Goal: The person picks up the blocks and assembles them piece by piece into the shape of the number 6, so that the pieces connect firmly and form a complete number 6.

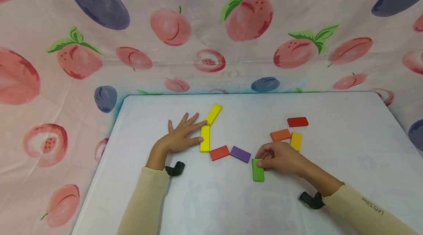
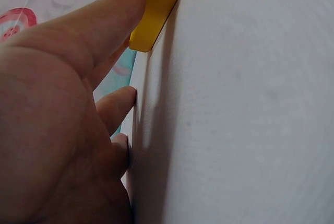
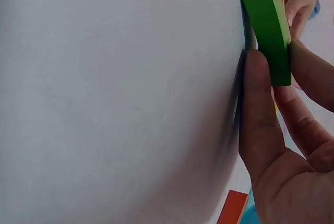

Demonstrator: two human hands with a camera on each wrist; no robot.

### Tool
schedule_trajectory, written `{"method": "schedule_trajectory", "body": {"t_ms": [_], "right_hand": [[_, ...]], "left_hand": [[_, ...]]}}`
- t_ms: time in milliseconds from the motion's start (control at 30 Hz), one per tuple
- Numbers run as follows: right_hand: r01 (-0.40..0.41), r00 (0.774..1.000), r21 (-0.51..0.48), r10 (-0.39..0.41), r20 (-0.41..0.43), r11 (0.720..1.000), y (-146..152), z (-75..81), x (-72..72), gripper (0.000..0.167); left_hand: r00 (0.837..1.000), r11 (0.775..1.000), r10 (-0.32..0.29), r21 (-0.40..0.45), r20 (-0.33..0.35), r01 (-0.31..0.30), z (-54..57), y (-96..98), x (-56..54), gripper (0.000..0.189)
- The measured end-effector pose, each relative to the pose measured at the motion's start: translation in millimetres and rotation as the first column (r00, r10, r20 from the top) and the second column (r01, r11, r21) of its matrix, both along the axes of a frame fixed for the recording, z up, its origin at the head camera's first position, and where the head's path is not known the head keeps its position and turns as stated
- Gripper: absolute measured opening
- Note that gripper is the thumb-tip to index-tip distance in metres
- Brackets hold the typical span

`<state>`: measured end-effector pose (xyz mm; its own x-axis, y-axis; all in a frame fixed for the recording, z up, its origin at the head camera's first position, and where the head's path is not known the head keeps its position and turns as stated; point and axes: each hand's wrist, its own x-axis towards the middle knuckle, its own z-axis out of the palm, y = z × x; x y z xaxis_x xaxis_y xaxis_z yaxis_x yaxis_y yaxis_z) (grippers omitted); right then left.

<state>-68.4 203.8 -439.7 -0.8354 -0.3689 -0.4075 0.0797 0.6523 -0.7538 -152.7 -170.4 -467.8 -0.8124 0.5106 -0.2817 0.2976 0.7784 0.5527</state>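
My left hand [image 1: 180,136] lies with spread fingers beside two long yellow blocks that meet at an angle. Its thumb touches the near yellow block [image 1: 205,138], and the index fingertip reaches the near end of the far yellow block [image 1: 214,114]. In the left wrist view a fingertip rests against a yellow block [image 2: 159,10]. With thumb and fingers, my right hand [image 1: 281,158] pinches a green block [image 1: 258,172]. The right wrist view shows this green block [image 3: 270,31] tilted between the fingers. A light red block [image 1: 219,153] and a purple block [image 1: 240,154] form a bent row toward it.
Beyond my right hand lie an orange block [image 1: 280,134], an amber block [image 1: 296,140] partly behind the hand, and a red block [image 1: 297,122]. All blocks are on a white table [image 1: 214,205]. A fruit-patterned cloth [image 1: 211,14] hangs behind its far edge.
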Motion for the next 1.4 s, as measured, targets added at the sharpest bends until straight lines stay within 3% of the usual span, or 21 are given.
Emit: {"method": "schedule_trajectory", "body": {"t_ms": [500,767,1400], "right_hand": [[-0.062,0.991,0.129,0.077,-0.112,0.99,-6.3,2.4,1.7,0.016],[-0.067,0.996,0.083,0.071,-0.055,0.994,-9.3,4.1,2.3,0.018],[-0.082,0.996,0.065,0.085,-0.042,0.995,-11.6,2.7,2.0,0.015]], "left_hand": [[1.0,1.0,0.0,-0.003,0.0,0.0,0.5,1.0,0.8,0.066],[1.0,1.0,-0.001,0.003,-0.005,0.001,0.7,0.7,1.1,0.066],[1.0,1.0,-0.012,0.006,-0.01,0.012,2.1,0.4,1.1,0.066]]}}
